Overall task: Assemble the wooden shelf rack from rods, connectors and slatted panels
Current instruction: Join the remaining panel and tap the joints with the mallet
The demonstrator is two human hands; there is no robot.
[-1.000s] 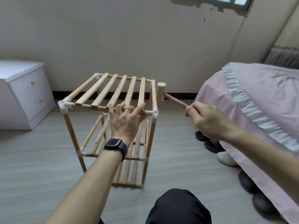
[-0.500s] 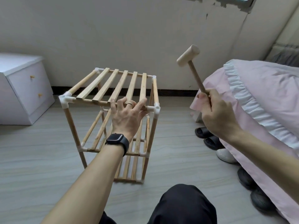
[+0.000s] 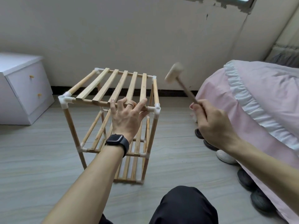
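- The shelf rack (image 3: 71, 126) stands upright on the floor (image 3: 32, 159), toward the floor's far edge along the wall. It is between the white nightstand (image 3: 24, 88) on the left and the pink bed (image 3: 258, 94) on the right, and well apart from both.
- Three slatted tiers are visible, with white connectors at the corners.
- My left hand (image 3: 127, 117) grips the top front rod (image 3: 90, 101) near its right end. The fingers are spread over the rod and slat ends, and the thumb is tucked beneath.
- There is a watch (image 3: 117, 140) on that wrist.
- My right hand (image 3: 212, 123) is closed round the handle of a wooden mallet (image 3: 174, 73), which I hold low on the shaft.
- The mallet is tilted, with its head up and leaning left. The head is blurred, in the air just right of the rack's far right corner connector (image 3: 153, 77) and touching nothing.
- Shoes (image 3: 225, 156) lie along the bed's edge.
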